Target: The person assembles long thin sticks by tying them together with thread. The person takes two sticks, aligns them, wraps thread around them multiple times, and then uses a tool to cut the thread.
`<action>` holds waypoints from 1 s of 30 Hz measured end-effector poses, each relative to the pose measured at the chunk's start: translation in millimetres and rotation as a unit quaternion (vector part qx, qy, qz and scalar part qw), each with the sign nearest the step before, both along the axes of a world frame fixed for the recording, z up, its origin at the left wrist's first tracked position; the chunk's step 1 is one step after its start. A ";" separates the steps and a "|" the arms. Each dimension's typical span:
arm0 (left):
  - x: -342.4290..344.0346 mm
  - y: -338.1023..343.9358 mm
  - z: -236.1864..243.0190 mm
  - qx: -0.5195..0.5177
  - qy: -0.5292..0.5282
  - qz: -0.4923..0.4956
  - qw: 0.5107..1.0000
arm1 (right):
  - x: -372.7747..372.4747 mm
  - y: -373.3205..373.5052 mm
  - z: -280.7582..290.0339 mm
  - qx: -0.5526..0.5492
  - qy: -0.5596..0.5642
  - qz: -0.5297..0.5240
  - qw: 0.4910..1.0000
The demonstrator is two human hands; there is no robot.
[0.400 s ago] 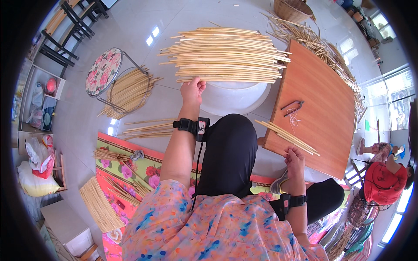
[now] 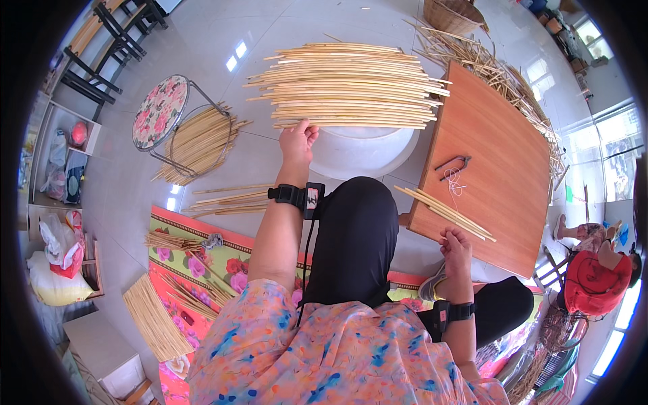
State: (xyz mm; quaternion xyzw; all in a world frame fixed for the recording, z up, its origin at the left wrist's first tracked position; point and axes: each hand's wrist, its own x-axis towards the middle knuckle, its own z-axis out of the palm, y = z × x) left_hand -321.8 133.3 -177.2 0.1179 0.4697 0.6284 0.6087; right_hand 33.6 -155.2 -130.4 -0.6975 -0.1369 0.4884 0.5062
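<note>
A mat of many pale reed-like stalks [image 2: 354, 88], laid side by side, rests on a round white tub [image 2: 364, 152] in front of my knee. At its near left corner my left hand [image 2: 299, 140] pinches the end of the nearest stalk. My right hand [image 2: 457, 248] is closed, its fingertips pressed together just off the near edge of a brown wooden board [image 2: 503, 162]. Whether something thin is between those fingers cannot be made out. Several loose stalks [image 2: 449, 214] lie across the board's near corner, beside dark U-shaped metal snips [image 2: 452, 167] and white thread [image 2: 455, 180].
A flower-patterned folding stool [image 2: 162, 111] stands left, over a stalk bundle [image 2: 199, 145]. More stalks lie on the floral floor mat [image 2: 233, 260], next to a woven stalk mat [image 2: 155, 317]. Rough stalks [image 2: 499, 77] and a basket [image 2: 452, 15] are behind the board. Another person [image 2: 594, 283] sits right.
Both my hands and the stalks stay in place. The other person at the right has shifted slightly, with the arm and upper body in a somewhat different pose.
</note>
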 end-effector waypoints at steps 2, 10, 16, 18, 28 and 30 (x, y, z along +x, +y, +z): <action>-0.1 -0.1 0.7 -0.003 0.002 0.000 1.000 | 0.2 -0.2 -0.8 -0.002 0.004 -0.002 1.000; 0.0 -0.1 1.7 -0.013 0.003 0.000 1.000 | -1.7 -0.5 -3.0 -0.004 0.007 0.001 1.000; 0.2 0.0 1.5 -0.013 0.001 0.000 1.000 | -5.9 -0.7 -5.6 -0.008 0.006 0.006 1.000; 0.2 0.1 1.6 -0.009 0.004 0.001 1.000 | -6.8 -1.0 -6.2 -0.008 0.005 0.006 1.000; -1.7 -6.0 -4.2 0.044 -0.018 -0.005 0.999 | -9.9 -0.4 -1.8 -0.006 0.012 0.000 1.000; -1.5 -7.2 -6.2 0.045 -0.012 -0.004 0.999 | -10.3 0.1 -0.1 -0.004 0.010 0.000 1.000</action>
